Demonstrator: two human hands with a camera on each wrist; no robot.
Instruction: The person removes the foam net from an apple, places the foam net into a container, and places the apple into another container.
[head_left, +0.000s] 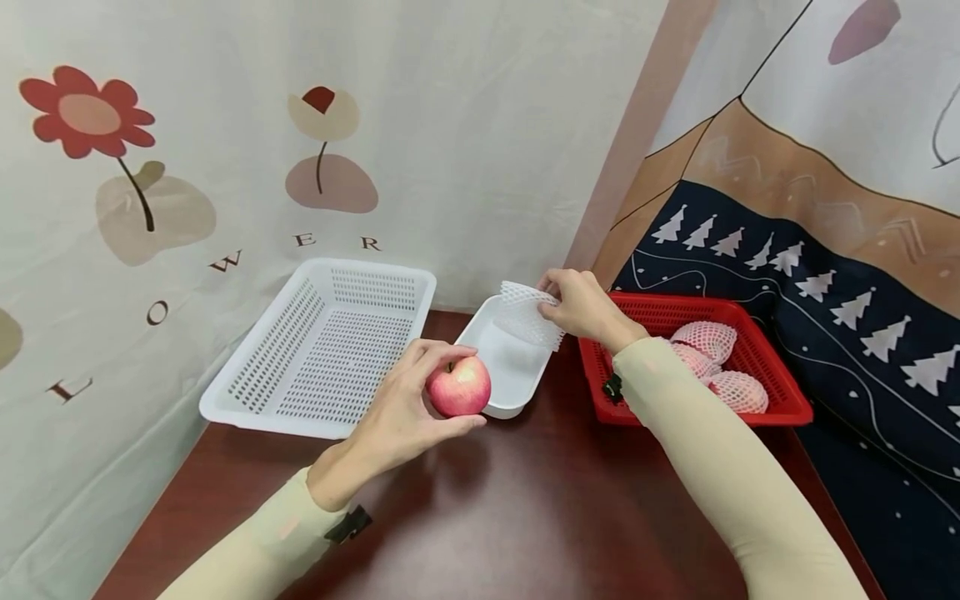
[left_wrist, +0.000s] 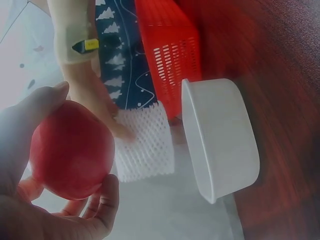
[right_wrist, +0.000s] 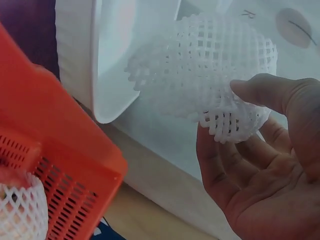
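My left hand (head_left: 405,408) grips a bare red apple (head_left: 460,387) between thumb and fingers, in front of the small white tub. In the left wrist view the apple (left_wrist: 72,150) fills the curve of the hand. My right hand (head_left: 585,304) pinches a white foam net sleeve (head_left: 528,312) over the white tub (head_left: 513,367). The right wrist view shows the foam net (right_wrist: 200,70) hanging limp between thumb and fingers, with no fruit inside it.
A white perforated basket (head_left: 262,422) stands on the left of the brown table (head_left: 525,508). On the right, a red basket (head_left: 787,408) holds several apples in foam nets (head_left: 738,392). Printed curtains (head_left: 480,150) hang behind.
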